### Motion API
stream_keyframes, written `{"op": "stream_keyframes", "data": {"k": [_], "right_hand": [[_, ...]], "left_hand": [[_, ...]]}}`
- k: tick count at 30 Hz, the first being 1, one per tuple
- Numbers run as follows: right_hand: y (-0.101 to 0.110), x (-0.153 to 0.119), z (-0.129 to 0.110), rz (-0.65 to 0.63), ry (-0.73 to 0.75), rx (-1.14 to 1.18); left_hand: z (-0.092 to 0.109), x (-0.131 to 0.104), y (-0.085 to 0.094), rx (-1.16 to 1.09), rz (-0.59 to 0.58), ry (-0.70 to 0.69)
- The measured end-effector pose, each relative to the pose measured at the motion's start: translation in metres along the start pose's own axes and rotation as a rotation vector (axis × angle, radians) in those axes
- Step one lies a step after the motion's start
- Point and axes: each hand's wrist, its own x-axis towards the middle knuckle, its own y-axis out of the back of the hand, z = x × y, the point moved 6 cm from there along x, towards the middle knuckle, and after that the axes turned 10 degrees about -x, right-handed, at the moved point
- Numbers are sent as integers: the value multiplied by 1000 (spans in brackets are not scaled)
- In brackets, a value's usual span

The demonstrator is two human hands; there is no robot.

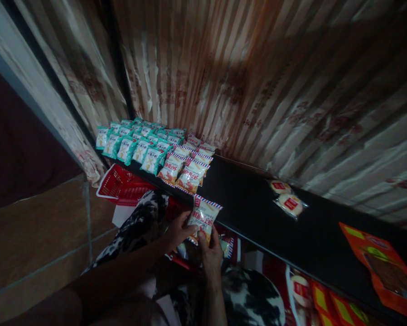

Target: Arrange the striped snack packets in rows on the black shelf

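Observation:
Between my two hands is a small snack bag [205,215] with red lettering and a striped top edge. My left hand [178,232] grips its left side, and my right hand [210,249] holds the lower right, thumb on the front. The bag is upright, just in front of the black shelf's [244,185] near edge. Similar red-lettered snack bags [192,174] stand in rows on the shelf beyond it. To their left, several teal snack bags [142,147] stand in rows too.
Two round crackers in clear wrappers [290,203] lie on the shelf, with an orange packet [380,267] farther right. Below the shelf are a red basket [110,183] and, lower right, a container of orange packets [341,308]. A patterned curtain [258,81] hangs behind.

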Motion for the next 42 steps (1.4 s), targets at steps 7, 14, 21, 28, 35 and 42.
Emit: {"op": "stream_keyframes", "data": {"k": [7, 14, 21, 28, 35, 42], "right_hand": [[5, -5, -2, 37, 11, -9], [20, -10, 6, 79, 9, -25], [34, -11, 1, 75, 27, 1], [44, -4, 11, 136, -25, 49], [31, -11, 6, 111, -87, 27], [21, -14, 5, 63, -127, 68]], "left_hand": [[4, -2, -6, -26, -5, 40], [3, -6, -9, -76, -62, 83], [-5, -12, -23, -129, -172, 122], [-3, -17, -25, -68, -227, 177], [0, -24, -14, -40, -236, 217], [4, -28, -3, 151, -231, 186]]}}
